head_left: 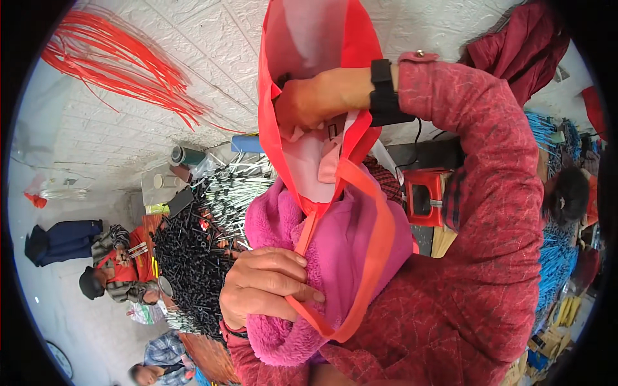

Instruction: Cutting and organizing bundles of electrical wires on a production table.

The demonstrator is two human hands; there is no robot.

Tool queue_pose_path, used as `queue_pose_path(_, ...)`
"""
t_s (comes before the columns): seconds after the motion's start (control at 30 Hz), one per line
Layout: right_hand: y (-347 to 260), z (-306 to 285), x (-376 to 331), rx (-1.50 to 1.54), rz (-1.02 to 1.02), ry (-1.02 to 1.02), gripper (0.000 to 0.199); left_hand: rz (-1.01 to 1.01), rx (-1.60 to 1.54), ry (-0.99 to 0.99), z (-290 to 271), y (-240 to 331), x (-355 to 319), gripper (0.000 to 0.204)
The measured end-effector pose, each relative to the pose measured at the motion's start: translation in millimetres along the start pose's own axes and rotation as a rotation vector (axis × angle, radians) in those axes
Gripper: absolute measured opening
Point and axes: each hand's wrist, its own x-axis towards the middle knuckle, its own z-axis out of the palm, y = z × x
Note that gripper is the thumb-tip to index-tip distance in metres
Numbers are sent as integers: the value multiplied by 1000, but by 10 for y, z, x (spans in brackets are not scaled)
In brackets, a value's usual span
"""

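Observation:
A red tote bag [268, 122] with a pale lining gapes at the top middle. My right hand [302, 103], with a dark band at the wrist, reaches into it; its fingers look curled, and what they hold is hidden. Inside the bag, near that hand, lies a pink piece of cloth [329, 164]. Below the bag, a bright pink fleece garment [335, 238] is bunched against my body. My left hand [267, 286] is closed over the fleece and one red bag strap [308, 233]. The other strap loops down across the fleece.
Piles of black ties [193, 270] and white ties [238, 190] cover the worktable at left. Red strips [122, 58] lie at upper left. A red plastic stool [425, 196] stands at right. Co-workers sit at lower left, and another person is at far right beside blue bundles [555, 264].

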Motion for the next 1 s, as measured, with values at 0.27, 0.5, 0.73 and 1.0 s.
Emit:
queue_pose_path(0.27, -253, -715, -518, -27, 217, 77, 26, -49, 105, 93, -127, -8, -41, 17)
queue_pose_path(0.5, -365, -676, -1079, 469, -260, 486, 28, -152, 229, 374, -271, -162, 160, 15)
queue_pose_path(0.73, -668, -698, -1308, 878, -206, 320, 30, -189, 661, 393, -620, -147, 609, 18)
queue_pose_path(1.0, -490, -661, -1163, 796, -214, 620, 38, -55, 133, 366, -900, -255, 1297, 35)
